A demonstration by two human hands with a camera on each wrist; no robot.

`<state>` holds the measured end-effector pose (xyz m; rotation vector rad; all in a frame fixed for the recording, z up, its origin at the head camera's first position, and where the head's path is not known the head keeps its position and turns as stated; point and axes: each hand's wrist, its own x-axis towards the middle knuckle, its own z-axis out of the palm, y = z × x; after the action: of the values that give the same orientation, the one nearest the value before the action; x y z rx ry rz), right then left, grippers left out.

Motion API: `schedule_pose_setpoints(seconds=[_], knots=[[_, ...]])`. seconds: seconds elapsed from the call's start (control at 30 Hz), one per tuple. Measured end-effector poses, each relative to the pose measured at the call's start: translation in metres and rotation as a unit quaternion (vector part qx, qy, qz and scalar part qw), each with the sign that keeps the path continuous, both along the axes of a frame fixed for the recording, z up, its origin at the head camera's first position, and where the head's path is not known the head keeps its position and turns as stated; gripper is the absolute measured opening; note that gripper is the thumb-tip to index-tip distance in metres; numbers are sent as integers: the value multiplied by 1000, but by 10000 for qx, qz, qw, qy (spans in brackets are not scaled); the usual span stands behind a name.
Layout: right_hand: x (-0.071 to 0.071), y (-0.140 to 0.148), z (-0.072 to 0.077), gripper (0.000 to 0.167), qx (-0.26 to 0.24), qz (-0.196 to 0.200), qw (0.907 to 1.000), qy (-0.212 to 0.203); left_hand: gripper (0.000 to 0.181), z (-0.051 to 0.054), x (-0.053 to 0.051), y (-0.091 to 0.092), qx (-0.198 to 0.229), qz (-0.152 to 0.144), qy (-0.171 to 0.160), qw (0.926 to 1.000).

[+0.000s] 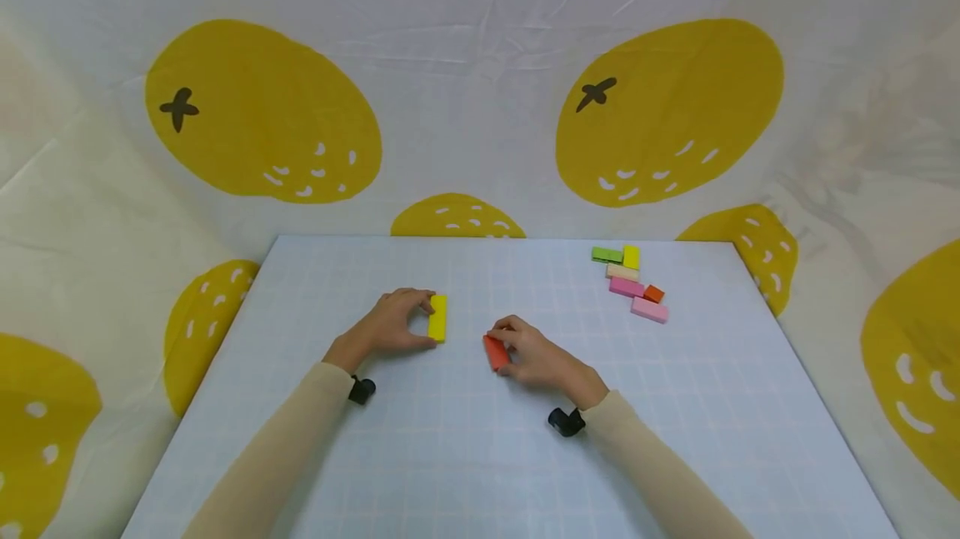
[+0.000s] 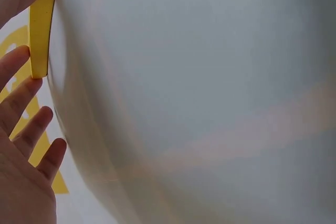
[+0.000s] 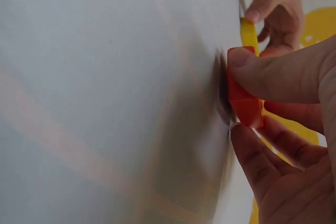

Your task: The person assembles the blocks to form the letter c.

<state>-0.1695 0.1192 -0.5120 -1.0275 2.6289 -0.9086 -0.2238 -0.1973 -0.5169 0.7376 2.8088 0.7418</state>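
Fingers of my right hand [image 1: 536, 357] pinching a smooth red-orange rectangular block [image 1: 495, 352], just right of a slim, flat-sided yellow block [image 1: 438, 319], my left hand [image 1: 390, 323] gripping that, pale grid-patterned tabletop [image 1: 465, 447] beneath.

Wears a plain, wrist-length beige fabric left sleeve [image 1: 273, 447] and a matching beige fabric right sleeve [image 1: 660, 468], plus a compact, rounded black left wrist camera [image 1: 363, 391] and a similar black right wrist camera [image 1: 565, 421] mounted inboard, leaving left hand [image 1: 386, 322] and right hand [image 1: 532, 356] bare.
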Motion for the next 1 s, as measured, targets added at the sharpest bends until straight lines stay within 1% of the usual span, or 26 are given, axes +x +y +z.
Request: schedule_pose_setpoints(seconds=[0.23,0.43,0.53,0.73,0.87,1.0], knots=[[4,1,-2,52,134,23,9998,-119,51,-4,0,4,29,-48,-79,10000],[5,4,-2,52,176,-34,9997,-188,50,-5,2,18,9,-166,-78,9998],[5,4,-2,51,93,-110,9998,-153,50,-5,3,27,21,-124,-106,9999],[6,4,-4,49,-260,-492,9980,-286,58,-6,5,39,-174,58,-52,9998],[7,2,-7,49,-434,-760,9954,-382,65,-6,7,42,-252,88,-42,9996],[11,-4,-7,49,-410,-1014,9933,-385,68,-7,6,40,-372,46,-36,9993]])
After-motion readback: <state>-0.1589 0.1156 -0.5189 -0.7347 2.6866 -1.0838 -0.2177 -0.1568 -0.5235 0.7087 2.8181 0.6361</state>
